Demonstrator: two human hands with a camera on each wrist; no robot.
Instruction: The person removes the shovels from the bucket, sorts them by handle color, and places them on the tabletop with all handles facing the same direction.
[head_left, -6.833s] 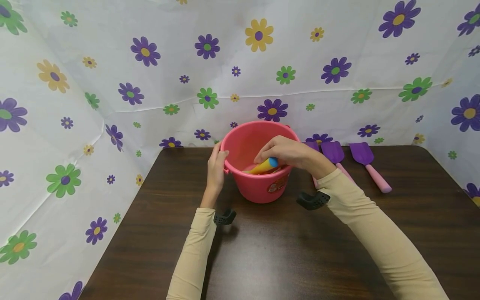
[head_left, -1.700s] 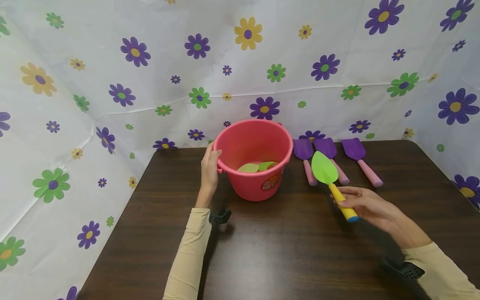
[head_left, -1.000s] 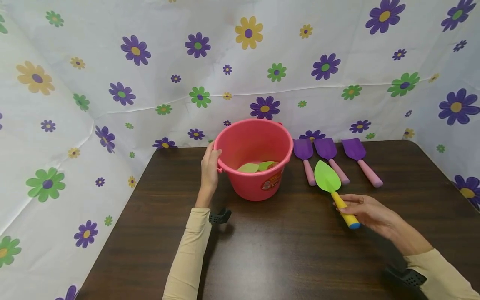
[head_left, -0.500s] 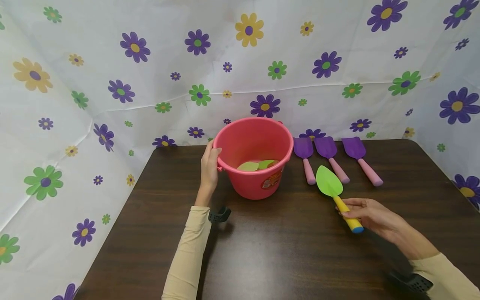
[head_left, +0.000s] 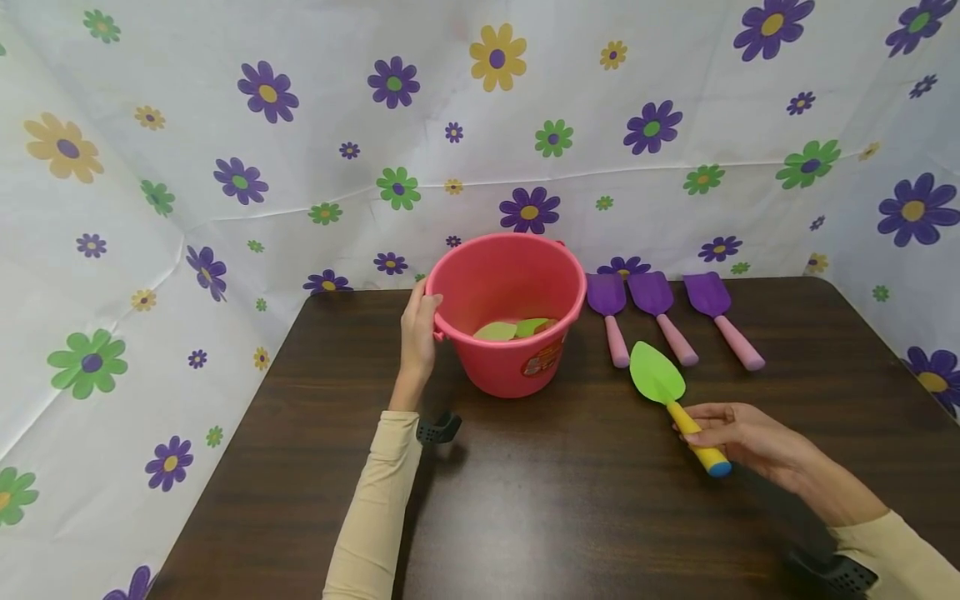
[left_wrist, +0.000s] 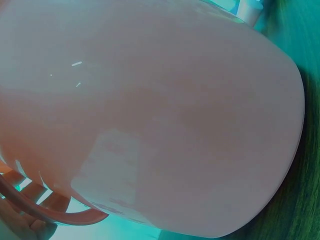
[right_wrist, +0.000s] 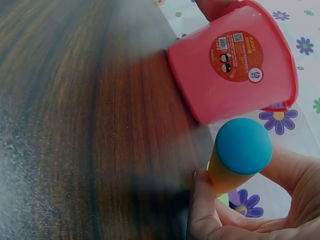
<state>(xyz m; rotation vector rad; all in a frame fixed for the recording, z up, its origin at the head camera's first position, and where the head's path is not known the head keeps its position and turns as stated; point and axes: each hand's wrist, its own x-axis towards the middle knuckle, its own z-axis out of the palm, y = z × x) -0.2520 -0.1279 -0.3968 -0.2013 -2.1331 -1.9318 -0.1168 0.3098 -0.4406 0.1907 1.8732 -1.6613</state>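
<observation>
A pink bucket [head_left: 510,367] stands near the back of the table, tilted toward me in the head view. My left hand [head_left: 418,329] grips its left rim, thumb over the edge; the left wrist view is mostly filled by the bucket's side [left_wrist: 165,120]. Thumb and fingers of my right hand [head_left: 750,437] pinch the yellow handle of a toy trowel [head_left: 657,373] with a green leaf-shaped blade. Its blue end cap [right_wrist: 244,146] faces the right wrist camera. Inside the bucket lie green trowel blades [head_left: 497,332], the rest of them hidden by the front wall.
At the back right, three purple toy shovels with pink handles lie in a row: a left one [head_left: 606,293], a middle one [head_left: 652,293] and a right one [head_left: 707,295]. A flower-print cloth [head_left: 465,92] hangs behind the dark wooden table [head_left: 525,492].
Earlier my right hand was inside the bucket at the yellow handle; the trowel came out to the right. Since then it has sunk slightly toward the front. The left hand stays on the rim.
</observation>
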